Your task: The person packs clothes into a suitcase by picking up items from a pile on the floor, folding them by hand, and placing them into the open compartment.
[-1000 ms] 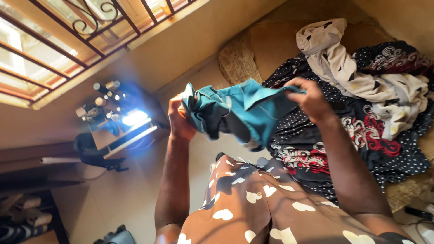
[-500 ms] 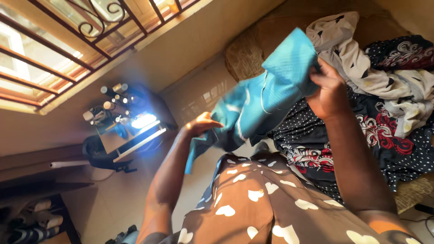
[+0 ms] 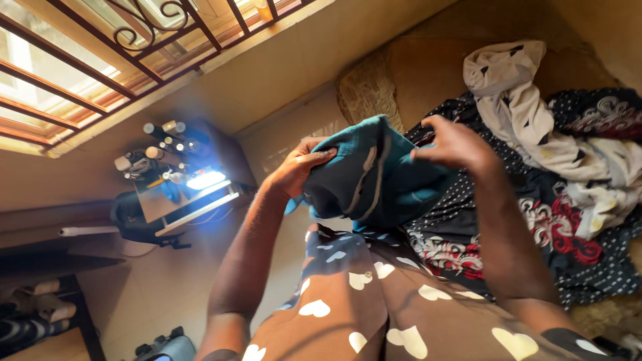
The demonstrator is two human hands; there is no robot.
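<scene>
The teal garment is a bunched piece of blue-green cloth with a pale seam or stripe curving down its middle and darker folds in shadow on its lower half. It hangs in the air near the centre of the view, just above the brown heart-print skirt that fills the 6 o'clock part of the frame. Its long axis runs roughly from 12 o'clock to 6 o'clock, leaning slightly toward 1 o'clock, with the rounded, gathered end up and the loose edges pointing down. The left hand grips the cloth at its 9 o'clock side, fingers curled over the top edge. The right hand pinches the fabric at its 3 o'clock side, fingers closed on the fold. Behind the garment, toward 2 o'clock, lies a heap of clothes, dark dotted fabric and a cream print, on a tan sofa. At 9 o'clock stands a small table with bottles, under a barred window.
</scene>
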